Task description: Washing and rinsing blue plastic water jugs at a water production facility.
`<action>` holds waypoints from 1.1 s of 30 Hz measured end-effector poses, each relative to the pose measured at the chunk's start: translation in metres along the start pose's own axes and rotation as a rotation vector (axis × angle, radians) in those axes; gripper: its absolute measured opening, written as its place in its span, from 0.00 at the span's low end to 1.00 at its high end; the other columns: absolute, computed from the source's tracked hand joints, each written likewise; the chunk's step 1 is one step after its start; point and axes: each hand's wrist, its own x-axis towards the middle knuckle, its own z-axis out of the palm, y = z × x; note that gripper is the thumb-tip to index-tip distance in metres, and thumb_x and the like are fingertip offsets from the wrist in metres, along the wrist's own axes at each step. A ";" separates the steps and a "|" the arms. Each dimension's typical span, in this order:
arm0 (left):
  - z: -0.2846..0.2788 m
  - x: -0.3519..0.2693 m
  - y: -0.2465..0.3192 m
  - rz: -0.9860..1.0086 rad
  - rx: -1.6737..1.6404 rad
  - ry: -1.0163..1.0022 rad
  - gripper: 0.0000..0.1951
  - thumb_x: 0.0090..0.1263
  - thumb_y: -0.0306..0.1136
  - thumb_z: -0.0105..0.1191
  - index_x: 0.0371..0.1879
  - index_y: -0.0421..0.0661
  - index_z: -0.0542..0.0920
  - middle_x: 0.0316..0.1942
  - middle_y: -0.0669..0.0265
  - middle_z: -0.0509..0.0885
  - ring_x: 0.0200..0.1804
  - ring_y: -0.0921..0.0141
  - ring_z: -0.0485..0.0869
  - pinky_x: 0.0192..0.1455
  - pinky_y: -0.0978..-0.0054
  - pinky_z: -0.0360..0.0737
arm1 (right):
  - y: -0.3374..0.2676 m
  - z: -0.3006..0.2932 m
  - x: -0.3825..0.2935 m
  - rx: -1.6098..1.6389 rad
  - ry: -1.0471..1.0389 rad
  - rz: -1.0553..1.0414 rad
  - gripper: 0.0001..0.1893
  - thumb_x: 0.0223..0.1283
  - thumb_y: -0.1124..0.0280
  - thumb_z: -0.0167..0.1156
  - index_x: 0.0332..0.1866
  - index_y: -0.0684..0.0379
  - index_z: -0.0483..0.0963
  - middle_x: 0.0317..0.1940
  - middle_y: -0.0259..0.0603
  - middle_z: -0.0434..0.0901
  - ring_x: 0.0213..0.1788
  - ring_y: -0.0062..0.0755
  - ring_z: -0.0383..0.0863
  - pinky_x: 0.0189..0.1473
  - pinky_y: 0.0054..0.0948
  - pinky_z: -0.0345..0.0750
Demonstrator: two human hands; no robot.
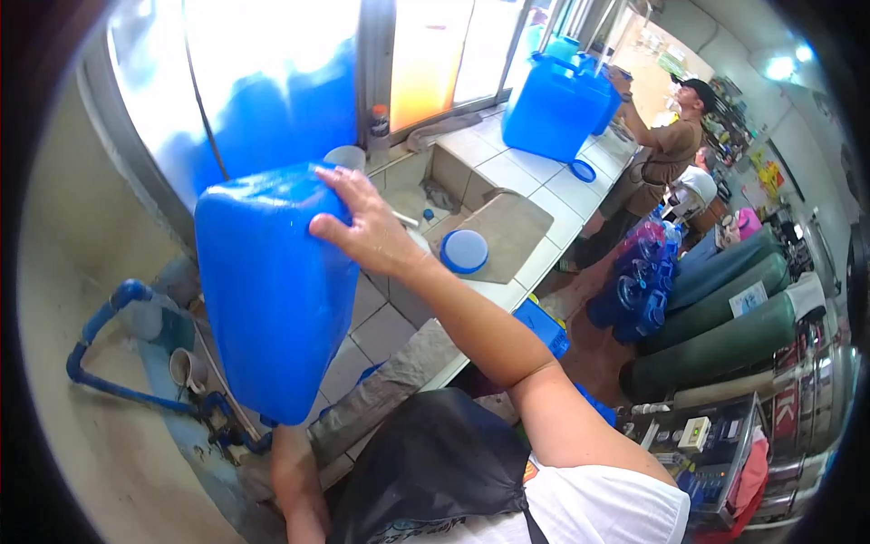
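Note:
A wet blue plastic jerrycan is held up at a tilt over the tiled sink basin, its broad base end towards the window. My right hand grips that upper end, fingers over the top edge and thumb on the side. My left forearm reaches up to the can's lower end, where the can hides the left hand. Right of the can, a round blue cap with a pale inside rests on a grey-brown mat on the tiled counter.
Farther along the counter stand more blue jerrycans beside a blue ring cap; a person works there. Blue pipes run along the left wall. Large water bottles and green cylinders occupy the floor at right.

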 end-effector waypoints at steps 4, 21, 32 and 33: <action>0.005 -0.017 0.005 0.058 0.061 -0.033 0.27 0.80 0.50 0.40 0.68 0.43 0.69 0.65 0.61 0.74 0.67 0.66 0.71 0.70 0.65 0.65 | 0.018 -0.010 -0.019 0.061 0.039 -0.059 0.48 0.56 0.28 0.54 0.72 0.56 0.61 0.70 0.61 0.61 0.73 0.57 0.59 0.73 0.48 0.57; 0.292 0.080 0.086 0.382 0.408 -0.355 0.29 0.80 0.52 0.41 0.67 0.39 0.67 0.69 0.59 0.69 0.70 0.66 0.66 0.69 0.63 0.66 | 0.214 -0.245 -0.099 1.045 0.692 0.718 0.62 0.43 0.10 0.24 0.76 0.50 0.53 0.68 0.42 0.66 0.70 0.46 0.61 0.65 0.63 0.57; 0.544 0.133 0.045 1.063 1.113 -0.337 0.30 0.58 0.49 0.70 0.54 0.46 0.74 0.72 0.46 0.62 0.69 0.49 0.69 0.65 0.57 0.72 | 0.333 -0.271 -0.196 0.896 0.623 0.985 0.56 0.52 0.17 0.39 0.68 0.62 0.63 0.51 0.49 0.81 0.45 0.40 0.82 0.46 0.35 0.77; 0.555 0.138 0.041 1.074 1.164 -0.319 0.32 0.57 0.53 0.70 0.55 0.48 0.75 0.72 0.45 0.62 0.68 0.49 0.69 0.64 0.56 0.73 | 0.336 -0.268 -0.215 0.796 0.661 0.946 0.51 0.57 0.20 0.39 0.63 0.63 0.70 0.45 0.46 0.84 0.42 0.35 0.83 0.45 0.33 0.77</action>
